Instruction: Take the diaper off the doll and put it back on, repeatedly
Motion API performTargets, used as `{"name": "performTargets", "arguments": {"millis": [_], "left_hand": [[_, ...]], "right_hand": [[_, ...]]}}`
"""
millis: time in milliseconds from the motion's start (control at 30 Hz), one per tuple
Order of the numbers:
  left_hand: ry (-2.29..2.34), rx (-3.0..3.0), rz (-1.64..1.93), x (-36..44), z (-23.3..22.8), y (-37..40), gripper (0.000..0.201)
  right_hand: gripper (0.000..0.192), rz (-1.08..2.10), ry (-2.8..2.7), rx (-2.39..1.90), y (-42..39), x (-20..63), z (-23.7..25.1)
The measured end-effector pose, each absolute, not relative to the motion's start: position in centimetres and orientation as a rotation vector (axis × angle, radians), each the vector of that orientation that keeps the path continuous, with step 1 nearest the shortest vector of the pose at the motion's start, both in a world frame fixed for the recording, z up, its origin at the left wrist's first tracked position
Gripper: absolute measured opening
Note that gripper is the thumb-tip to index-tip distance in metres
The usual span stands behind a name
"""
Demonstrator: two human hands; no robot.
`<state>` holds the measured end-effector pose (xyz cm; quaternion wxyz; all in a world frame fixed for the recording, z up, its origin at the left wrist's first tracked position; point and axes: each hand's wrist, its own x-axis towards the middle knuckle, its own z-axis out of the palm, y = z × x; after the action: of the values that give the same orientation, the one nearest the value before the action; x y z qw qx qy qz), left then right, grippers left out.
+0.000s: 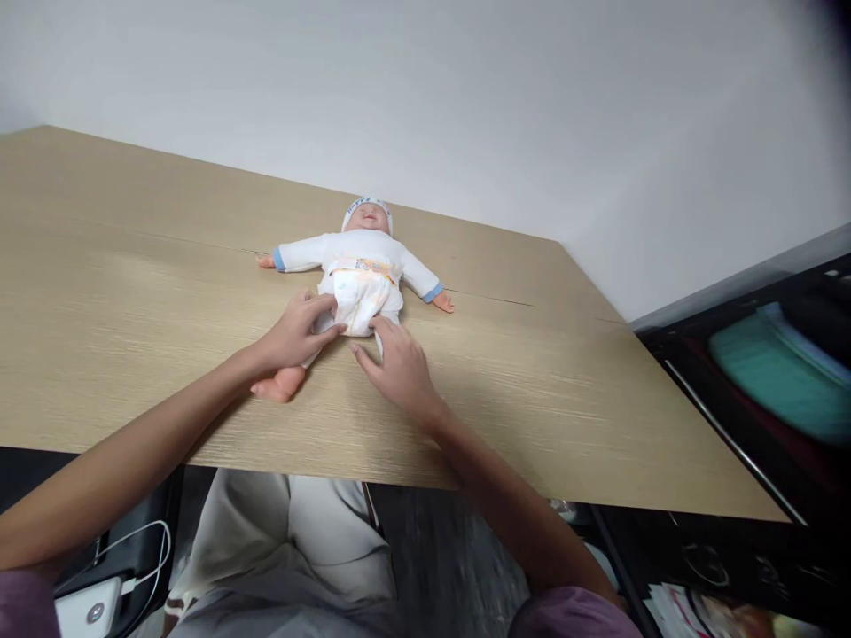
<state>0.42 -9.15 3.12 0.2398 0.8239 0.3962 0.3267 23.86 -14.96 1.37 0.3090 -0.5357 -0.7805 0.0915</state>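
Note:
A baby doll (363, 239) lies on its back on the wooden table, arms spread. It wears a white top with blue cuffs and a white printed cap. Around its hips is a white diaper (359, 297) with an orange and blue printed waistband. My left hand (299, 332) grips the diaper's edge at one leg opening, thumb and fingers bent around it. At the opposite leg opening, my right hand (402, 368) has its fingers on the diaper's edge, its thumb lower down. One bare doll foot (280, 385) shows below my left wrist; my right hand hides the other.
The wooden table (166, 354) meets a white wall (399, 97) at the back. On the right is a dark shelf with a teal item (777, 372). A white power bank (89, 611) with a cable lies below the table at left.

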Motion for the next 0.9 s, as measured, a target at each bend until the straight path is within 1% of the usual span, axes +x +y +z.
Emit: {"name": "performTargets", "arguments": {"millis": [67, 133, 300, 433, 533, 700, 900], "left_hand": [[1.108, 2.167, 0.929, 0.3, 2.8, -9.0, 0.031], [1.089, 2.044, 0.979, 0.3, 2.4, -8.7, 0.034], [1.07, 1.746, 1.104, 0.4, 1.9, -8.3, 0.058], [1.101, 1.602, 1.079, 0.4, 2.1, -8.4, 0.067], [1.123, 1.585, 1.05, 0.3, 2.3, -8.6, 0.065], [1.176, 1.778, 0.94, 0.1, 2.9, -8.9, 0.048], [1.001, 1.635, 0.877, 0.2, 3.3, -8.8, 0.053]], "right_hand": [[0.028, 0.277, -2.004, -1.479, -14.7, 23.7, 1.3], [0.028, 0.34, -1.904, -1.511, -14.5, 23.6, 1.3], [0.032, 0.544, -1.618, -1.428, -14.1, 24.2, 2.1], [0.036, 0.595, -1.567, -1.446, -14.2, 25.3, 2.9], [0.031, 0.573, -1.614, -1.445, -14.3, 25.4, 3.1], [0.024, 0.531, -1.673, -1.473, -14.3, 24.9, 3.1], [0.035, 0.573, -1.679, -1.46, -13.7, 24.6, 2.7]]}}
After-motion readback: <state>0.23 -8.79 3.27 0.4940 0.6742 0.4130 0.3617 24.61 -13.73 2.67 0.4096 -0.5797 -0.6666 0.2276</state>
